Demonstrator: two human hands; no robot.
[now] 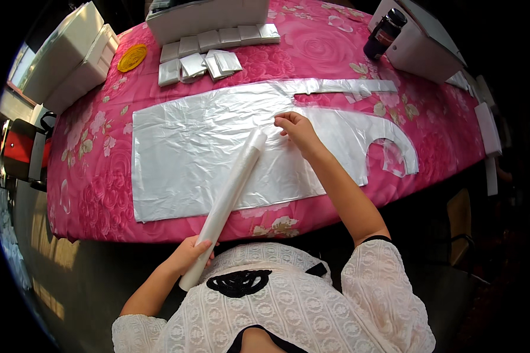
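Observation:
A flat sheet of clear, shiny plastic shaped like a disposable apron (188, 135) lies across the table, with its cut-out neck loop and strap ends to the right. My left hand (189, 253) grips the lower part of a long whitish roll of plastic (227, 200) at the table's front edge. The roll slants up and to the right over the apron, its far end near the apron's middle. Above the apron, just right of that end, is my right hand (297, 130). Its fingers are curled and pinched together; whether they hold anything is too small to tell.
Several small folded plastic packets (209, 63) lie beyond the apron, before a white box (206, 20). A yellow round object (132, 57) sits to their left. White boxes (70, 59) stand far left; a dark bottle (385, 34) and another white box (421, 47) stand far right.

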